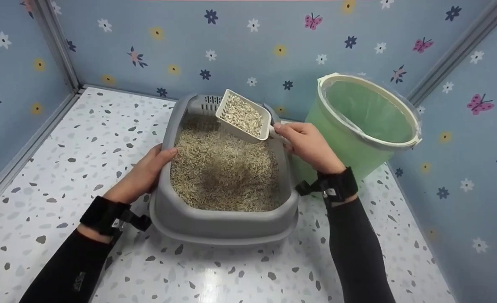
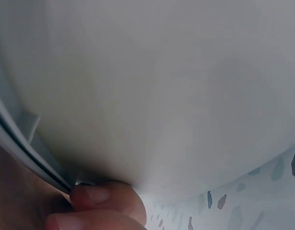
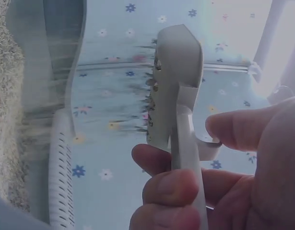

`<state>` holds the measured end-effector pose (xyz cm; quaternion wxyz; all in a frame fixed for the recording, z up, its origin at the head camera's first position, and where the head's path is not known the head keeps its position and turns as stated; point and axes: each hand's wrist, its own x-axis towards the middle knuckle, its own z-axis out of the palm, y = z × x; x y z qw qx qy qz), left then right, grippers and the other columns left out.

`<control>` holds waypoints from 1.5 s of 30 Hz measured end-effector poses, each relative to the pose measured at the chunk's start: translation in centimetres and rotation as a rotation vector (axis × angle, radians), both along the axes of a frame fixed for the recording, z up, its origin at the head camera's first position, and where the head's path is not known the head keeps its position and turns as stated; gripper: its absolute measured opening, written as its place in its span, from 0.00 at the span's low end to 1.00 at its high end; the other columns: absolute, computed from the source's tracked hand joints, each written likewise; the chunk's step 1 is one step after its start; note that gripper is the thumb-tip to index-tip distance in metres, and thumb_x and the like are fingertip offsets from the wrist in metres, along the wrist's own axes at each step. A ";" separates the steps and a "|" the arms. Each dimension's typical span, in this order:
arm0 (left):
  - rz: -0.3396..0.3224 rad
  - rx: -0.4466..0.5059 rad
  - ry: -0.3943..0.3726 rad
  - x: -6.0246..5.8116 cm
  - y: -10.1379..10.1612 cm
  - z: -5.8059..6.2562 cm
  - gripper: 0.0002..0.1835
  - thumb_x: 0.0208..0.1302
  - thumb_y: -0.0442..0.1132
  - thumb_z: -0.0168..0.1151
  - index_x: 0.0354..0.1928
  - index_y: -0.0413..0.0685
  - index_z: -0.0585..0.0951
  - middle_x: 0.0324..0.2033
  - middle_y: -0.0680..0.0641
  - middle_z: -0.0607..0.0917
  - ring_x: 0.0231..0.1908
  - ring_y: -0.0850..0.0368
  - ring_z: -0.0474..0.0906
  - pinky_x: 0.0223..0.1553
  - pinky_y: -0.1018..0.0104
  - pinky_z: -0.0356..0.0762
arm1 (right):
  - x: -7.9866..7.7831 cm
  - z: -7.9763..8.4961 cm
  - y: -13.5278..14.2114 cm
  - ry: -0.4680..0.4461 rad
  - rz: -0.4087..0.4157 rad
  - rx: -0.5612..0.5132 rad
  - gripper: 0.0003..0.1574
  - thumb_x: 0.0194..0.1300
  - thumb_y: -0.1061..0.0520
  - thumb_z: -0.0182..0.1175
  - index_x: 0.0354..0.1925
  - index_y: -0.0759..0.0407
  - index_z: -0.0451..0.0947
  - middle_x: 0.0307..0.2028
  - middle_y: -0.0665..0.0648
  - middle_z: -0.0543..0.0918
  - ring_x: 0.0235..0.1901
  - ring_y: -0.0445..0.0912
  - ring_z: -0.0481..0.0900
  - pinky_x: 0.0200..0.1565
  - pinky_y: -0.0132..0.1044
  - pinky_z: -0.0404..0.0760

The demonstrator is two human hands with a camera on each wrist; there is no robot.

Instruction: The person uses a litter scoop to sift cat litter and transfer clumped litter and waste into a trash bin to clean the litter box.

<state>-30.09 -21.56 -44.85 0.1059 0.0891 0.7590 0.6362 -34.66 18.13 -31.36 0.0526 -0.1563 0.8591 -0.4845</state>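
My right hand (image 1: 309, 143) grips the handle of a white slotted litter scoop (image 1: 267, 122), held above the far right part of a grey litter box (image 1: 227, 227). Pale litter pellets (image 1: 243, 114) fill the scoop, and fine grains stream down through its slots in the head and right wrist views. In the right wrist view the fingers (image 3: 169, 189) wrap the scoop handle (image 3: 188, 143) with the thumb near its base. My left hand (image 1: 149, 168) grips the box's left rim, thumb on top. Below that rim, fingertips (image 2: 106, 199) curl under in the left wrist view. Brown-beige litter (image 1: 227, 172) covers the box floor.
A green bin (image 1: 341, 122) with a white rim and clear liner stands right of the box, close to my right forearm. Blue flowered panels (image 1: 231, 42) enclose the back and both sides. The speckled white surface (image 1: 105, 168) lies under everything.
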 end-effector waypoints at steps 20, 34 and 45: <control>0.009 0.001 -0.030 0.1 -0.2 0.7 0.46 0.85 0.69 0.46 0.87 0.45 0.52 0.49 0.34 0.75 0.38 0.43 0.84 0.32 0.54 0.87 | 2.7 -1.2 2.4 0.171 -0.002 0.099 0.20 0.79 0.38 0.70 0.50 0.52 0.91 0.31 0.59 0.82 0.29 0.46 0.74 0.33 0.37 0.75; 0.022 -0.030 -0.063 0.6 -0.2 -0.1 0.47 0.83 0.72 0.45 0.87 0.46 0.54 0.45 0.37 0.75 0.35 0.46 0.80 0.32 0.54 0.85 | 2.4 -1.6 3.2 0.192 0.011 0.071 0.17 0.80 0.38 0.69 0.48 0.48 0.91 0.26 0.51 0.78 0.27 0.45 0.72 0.31 0.36 0.73; 0.009 -0.028 -0.080 0.4 -0.1 0.3 0.49 0.84 0.73 0.44 0.90 0.50 0.49 0.51 0.32 0.75 0.44 0.39 0.81 0.39 0.48 0.87 | 2.2 -1.7 3.8 0.210 0.014 0.066 0.16 0.81 0.40 0.69 0.44 0.49 0.91 0.24 0.49 0.74 0.26 0.45 0.70 0.31 0.36 0.71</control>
